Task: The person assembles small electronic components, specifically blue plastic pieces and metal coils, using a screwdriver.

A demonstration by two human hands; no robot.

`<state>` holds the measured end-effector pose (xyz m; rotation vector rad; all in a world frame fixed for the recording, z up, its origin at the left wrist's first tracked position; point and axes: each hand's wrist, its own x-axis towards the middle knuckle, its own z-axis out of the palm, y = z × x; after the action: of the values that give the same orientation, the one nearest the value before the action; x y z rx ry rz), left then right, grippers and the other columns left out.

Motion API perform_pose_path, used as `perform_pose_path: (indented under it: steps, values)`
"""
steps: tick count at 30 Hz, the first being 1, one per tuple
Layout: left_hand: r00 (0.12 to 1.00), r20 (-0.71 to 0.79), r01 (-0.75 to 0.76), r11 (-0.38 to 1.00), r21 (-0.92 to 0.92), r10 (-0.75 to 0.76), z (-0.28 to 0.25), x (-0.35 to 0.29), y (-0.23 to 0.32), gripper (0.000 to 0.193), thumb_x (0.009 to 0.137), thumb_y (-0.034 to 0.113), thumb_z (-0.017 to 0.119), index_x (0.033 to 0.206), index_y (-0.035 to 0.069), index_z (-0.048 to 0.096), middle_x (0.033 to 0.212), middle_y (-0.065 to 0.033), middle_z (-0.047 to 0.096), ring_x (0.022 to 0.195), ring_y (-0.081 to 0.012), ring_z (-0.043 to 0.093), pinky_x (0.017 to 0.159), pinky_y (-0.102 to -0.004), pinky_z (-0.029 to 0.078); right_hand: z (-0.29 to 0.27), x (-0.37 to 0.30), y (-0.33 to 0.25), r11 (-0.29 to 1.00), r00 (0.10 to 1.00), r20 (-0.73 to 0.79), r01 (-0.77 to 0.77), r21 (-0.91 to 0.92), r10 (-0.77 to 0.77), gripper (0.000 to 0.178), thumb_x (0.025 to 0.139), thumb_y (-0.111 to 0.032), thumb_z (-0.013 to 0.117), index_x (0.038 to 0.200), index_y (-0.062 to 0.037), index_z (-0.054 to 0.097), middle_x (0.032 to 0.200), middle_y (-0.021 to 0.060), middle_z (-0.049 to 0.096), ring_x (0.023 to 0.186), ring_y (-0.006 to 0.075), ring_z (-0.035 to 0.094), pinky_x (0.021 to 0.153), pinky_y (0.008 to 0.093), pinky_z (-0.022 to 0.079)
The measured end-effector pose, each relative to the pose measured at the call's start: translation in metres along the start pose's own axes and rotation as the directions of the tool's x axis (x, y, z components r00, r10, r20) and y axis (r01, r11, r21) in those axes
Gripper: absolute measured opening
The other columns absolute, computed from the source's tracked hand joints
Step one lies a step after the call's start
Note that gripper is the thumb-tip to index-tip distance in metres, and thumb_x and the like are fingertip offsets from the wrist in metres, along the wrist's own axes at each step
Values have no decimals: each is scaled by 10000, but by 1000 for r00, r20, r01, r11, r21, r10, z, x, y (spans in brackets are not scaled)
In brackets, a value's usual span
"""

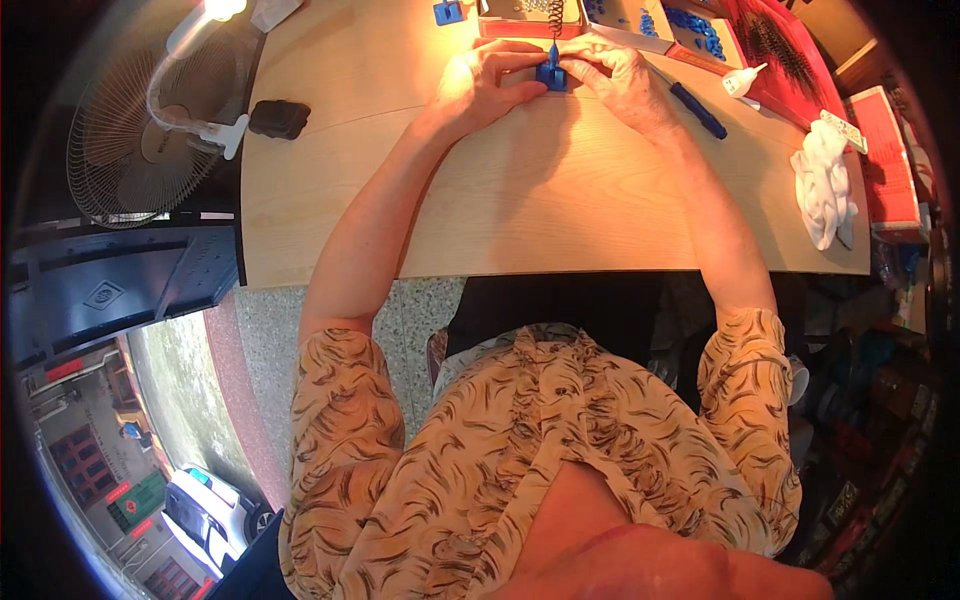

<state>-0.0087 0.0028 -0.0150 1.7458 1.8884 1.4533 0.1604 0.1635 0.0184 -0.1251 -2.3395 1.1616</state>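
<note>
A small blue block (551, 77) sits at the far middle of the table, between my hands. My left hand (480, 86) closes on its left side, the thumb at the lower edge and a finger near the top. My right hand (622, 86) reaches the block's right side with fingers pinched together; whatever lies in the pinch is too small to make out. Just above the block a narrow blue tip (554, 53) points up, and a dark coiled spring (556, 17) rises behind it. Another blue block (448, 12) lies farther off to the left.
Trays of small blue parts (702, 36) stand along the far edge. A dark blue pen-like tool (699, 110), a white dropper bottle (742, 80) and a white cloth bundle (824, 185) lie to the right. At left are a black object (279, 119) and a fan (150, 140).
</note>
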Motion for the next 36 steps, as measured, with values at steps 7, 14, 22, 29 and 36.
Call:
perform_pose_path:
  steps: [7,14,22,29,36]
  values:
    - [999,40,26,1000,-10,-25,0,2,-7,409,853,238,830,1240,128,752,1185,-15,733,908,-117,663,809,-285,549,-7,-3,-13,986,991,16,-128,-106,130,239,1042,-77,568,1227,-6,702,1082,89,754,1021,149,708,918,285,561]
    - [996,73,52,996,74,-57,-4,4,8,404,855,233,828,1230,104,749,1187,-20,739,867,-108,648,762,-267,545,-5,-5,4,992,995,-33,-95,79,98,224,964,-51,638,1167,-49,734,1060,68,752,996,173,716,887,315,567]
    - [994,72,92,989,-118,-84,-5,1,-11,413,837,207,844,1220,83,749,1182,-50,736,994,-129,665,810,-272,555,2,-2,-11,997,997,-12,-75,25,75,247,938,-170,740,1153,-48,736,1011,55,731,905,164,691,840,315,568]
    - [998,-6,-70,997,-23,70,2,2,-9,409,839,210,843,1211,69,748,1220,-57,719,1006,-151,686,846,-294,569,14,1,-24,991,978,-206,50,121,-24,316,989,-165,697,1201,69,696,1114,101,721,1027,173,681,895,326,561]
    - [994,45,102,993,54,-104,-13,1,38,437,829,210,845,1241,103,745,1202,-60,726,1016,-174,686,909,-307,548,12,-3,-22,997,991,-123,-52,58,59,264,976,-161,711,1127,54,739,1091,117,744,1009,168,685,889,300,540]
